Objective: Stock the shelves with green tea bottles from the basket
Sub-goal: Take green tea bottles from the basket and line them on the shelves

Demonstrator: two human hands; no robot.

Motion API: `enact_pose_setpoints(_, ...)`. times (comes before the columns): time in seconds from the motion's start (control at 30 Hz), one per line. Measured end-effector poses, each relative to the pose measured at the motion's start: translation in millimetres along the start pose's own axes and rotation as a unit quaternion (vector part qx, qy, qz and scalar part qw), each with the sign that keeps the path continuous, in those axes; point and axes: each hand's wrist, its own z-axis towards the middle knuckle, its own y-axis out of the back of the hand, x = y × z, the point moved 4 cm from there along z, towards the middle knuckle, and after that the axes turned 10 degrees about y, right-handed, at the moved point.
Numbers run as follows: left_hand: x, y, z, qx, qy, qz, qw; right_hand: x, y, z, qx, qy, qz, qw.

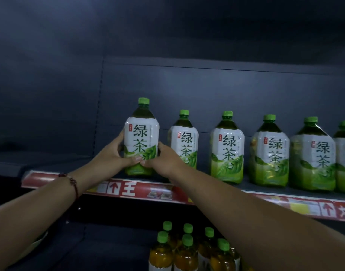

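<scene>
A large green tea bottle [141, 133] with a white and green label and a green cap stands upright at the left end of a row on the dark shelf [246, 185]. My left hand [117, 153] grips its lower left side and my right hand [163, 159] grips its lower right side, thumbs meeting in front. Its base is at the shelf surface; contact is hidden by my hands. To its right, several matching bottles [227, 147] stand in a line. No basket is in view.
The shelf's front edge carries a red and white price strip [128, 189]. To the left of the held bottle the shelf is bare. On the shelf below, several smaller green-capped bottles [185, 249] stand in a cluster. A dark back panel rises behind the row.
</scene>
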Motion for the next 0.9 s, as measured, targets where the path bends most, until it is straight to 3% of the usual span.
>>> enact_pose_setpoints(0.27, 21, -5, 8, -0.002, -0.014, 0.039, 0.999, -6, -8, -6, -0.003, 0.021, -0.077, 0.997)
enact_pose_setpoints(0.5, 15, -5, 2, -0.034, -0.006, 0.144, 0.989, 3, -5, -14, 0.018, -0.009, -0.123, 0.992)
enact_pose_setpoints(0.63, 5, -10, -19, -0.097, 0.003, 0.237, 0.967, 13, 1, -35, 0.045, 0.018, -0.157, 0.986)
enact_pose_setpoints(0.77, -1, -23, -53, -0.131, 0.029, 0.383, 0.914, 22, 11, -70, 0.084, 0.084, -0.254, 0.96)
enact_pose_setpoints(0.9, -6, -46, -100, -0.124, -0.037, 0.42, 0.898, 20, 18, -114, 0.1, 0.158, -0.356, 0.916)
